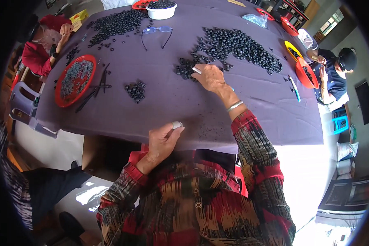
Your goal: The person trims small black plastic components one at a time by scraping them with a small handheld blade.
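Observation:
My left hand (pixel 163 141) is over the near edge of the table, its thumb and forefinger pinched together; white tape wraps a fingertip. Whatever sits in that pinch is too small to make out. Farther out, my right hand (pixel 210 77) reaches down to a small heap of black ring-like beads (pixel 184 69), its fingers curled and partly hidden, also with a white wrap. A bit of blue shows beside its wrist, perhaps the end of a slim tool. A separate little cluster of black beads (pixel 135 91) lies to the left.
A big pile of black beads (pixel 238 47) spreads beyond my right hand, another pile (pixel 117 24) far left. A red tray of grey bits (pixel 75 80), black tweezers-like tools (pixel 97 88), glasses (pixel 157 30), a white tub (pixel 161 12) and a blue-white pen-like tool (pixel 294 88) surround. People sit both sides.

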Tool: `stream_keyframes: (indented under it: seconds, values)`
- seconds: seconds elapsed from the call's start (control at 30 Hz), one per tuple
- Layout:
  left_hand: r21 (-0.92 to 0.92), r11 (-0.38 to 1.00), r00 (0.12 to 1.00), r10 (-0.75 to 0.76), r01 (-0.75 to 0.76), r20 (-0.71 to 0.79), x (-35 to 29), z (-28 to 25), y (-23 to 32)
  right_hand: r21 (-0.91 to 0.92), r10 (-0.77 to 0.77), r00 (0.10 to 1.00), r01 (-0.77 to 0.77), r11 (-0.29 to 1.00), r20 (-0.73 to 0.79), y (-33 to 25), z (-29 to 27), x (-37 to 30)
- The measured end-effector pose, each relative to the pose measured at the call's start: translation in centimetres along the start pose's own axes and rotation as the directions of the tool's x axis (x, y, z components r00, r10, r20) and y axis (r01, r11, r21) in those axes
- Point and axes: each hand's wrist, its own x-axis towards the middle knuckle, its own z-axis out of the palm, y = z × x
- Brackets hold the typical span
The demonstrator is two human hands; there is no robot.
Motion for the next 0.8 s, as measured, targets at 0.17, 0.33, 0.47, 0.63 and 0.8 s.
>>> stream_keyframes:
  seconds: [0.17,0.33,0.47,0.63,0.8]
  values:
    - [-0.020,1.000,1.000,-0.007,0.008,0.017,0.3,-0.2,0.4,0.051,-0.213,0.977,0.214,0.976,-0.018,-0.8,0.1,-1.3]
    - [-0.014,1.000,0.999,-0.022,0.022,0.048,0.5,-0.5,0.5,0.074,-0.172,0.985,0.171,0.983,0.011,-0.7,-0.9,-1.2]
    - [0.000,1.000,0.999,-0.016,0.016,0.043,0.5,-0.6,0.7,0.142,-0.075,0.997,0.074,0.987,0.004,-1.7,-2.1,-0.6]
    - [-0.009,1.000,0.999,0.002,-0.001,0.035,0.7,-0.4,0.9,0.253,-0.241,0.971,0.234,0.939,-0.004,-2.6,-1.0,0.0]
    - [-0.025,1.000,0.999,0.014,-0.014,0.031,0.6,-0.4,0.7,0.013,-0.258,0.962,0.258,0.966,0.087,-4.7,-0.5,-0.2]
